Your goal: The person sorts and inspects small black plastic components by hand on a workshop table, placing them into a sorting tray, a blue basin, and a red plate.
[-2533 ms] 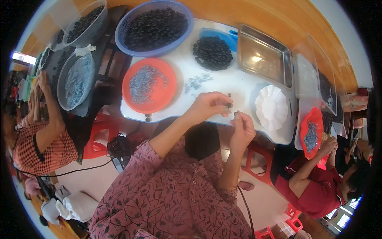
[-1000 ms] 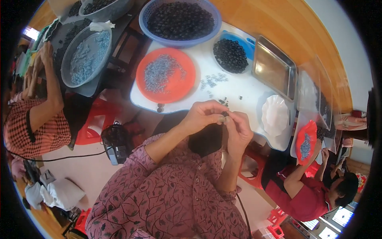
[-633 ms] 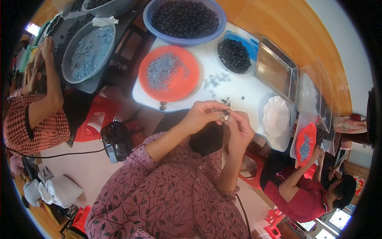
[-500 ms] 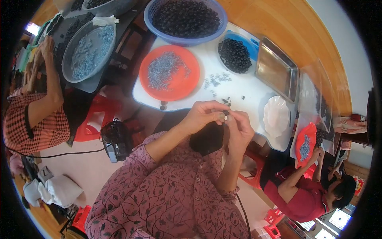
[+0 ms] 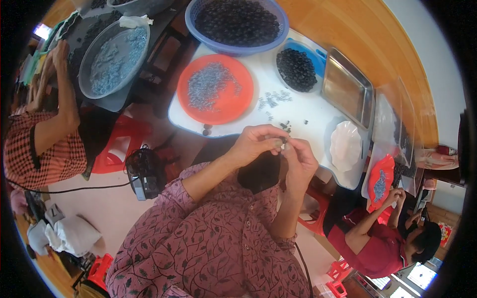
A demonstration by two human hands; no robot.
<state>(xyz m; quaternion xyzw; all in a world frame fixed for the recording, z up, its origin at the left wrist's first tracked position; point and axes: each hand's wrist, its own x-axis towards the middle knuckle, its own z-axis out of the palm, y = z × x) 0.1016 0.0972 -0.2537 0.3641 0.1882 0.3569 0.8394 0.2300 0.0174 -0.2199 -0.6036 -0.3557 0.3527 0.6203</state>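
Left grip (image 5: 254,145) is pinching a small dark piece (image 5: 283,140) between thumb and index, mid-frame. Right grip (image 5: 301,158) is meeting it with fingertips drawn narrow; a pale bit is showing at the join, and we can't tell whether the right is holding it.

For doing this well, we're judging: left pinch steady, right doing the fine moves, both working over the counter (image 5: 310,111) so drops aren't hitting the floor.

Just above the hands, loose dark bits (image 5: 285,125) are lying; past them, scattered clear pieces (image 5: 274,99). Upper left of those, an orange-red plate (image 5: 234,108) is carrying a heap of clear pieces. Top centre, a violet basket (image 5: 238,48) is holding many black round pieces; right of it, a bowl (image 5: 301,91) is holding more. Further right, a metal tray (image 5: 348,89) and a white scalloped dish (image 5: 345,146) are showing no pieces.
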